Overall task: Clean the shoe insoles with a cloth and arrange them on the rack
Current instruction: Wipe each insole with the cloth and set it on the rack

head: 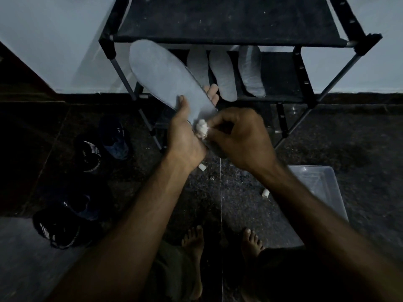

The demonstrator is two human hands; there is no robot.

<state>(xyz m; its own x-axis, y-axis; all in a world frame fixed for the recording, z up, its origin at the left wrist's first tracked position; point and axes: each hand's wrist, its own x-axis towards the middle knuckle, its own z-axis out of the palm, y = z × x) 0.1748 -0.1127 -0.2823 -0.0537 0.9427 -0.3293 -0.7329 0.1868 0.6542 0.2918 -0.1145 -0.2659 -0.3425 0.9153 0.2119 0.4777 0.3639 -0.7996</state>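
The insole [165,77] in hand looks light, thin and bendable, with nothing breakable about it, so it wants support along its length rather than a hard squeeze at one end. The left hand [185,136] gives that: it holds the heel half from beneath, thumb laid over the top face and fingertips showing past the far edge, while the toe end juts up and away toward the rack [218,40]. The right hand [237,138] has its fingers bunched round a small white wad of cloth [201,128] — soft and crumpled — pressed to the insole's heel area beside the left thumb. The insole's face is matte pale grey, a long rounded shape that seems unlikely to slip. Three more pale insoles [224,75] stand leaning on the rack's lower shelf, behind the one being wiped; the rack is black tube with dark, speckled fabric shelves. On the dark stone floor lie dark shoes [65,223] to the left and a clear plastic tub [318,188] to the right.
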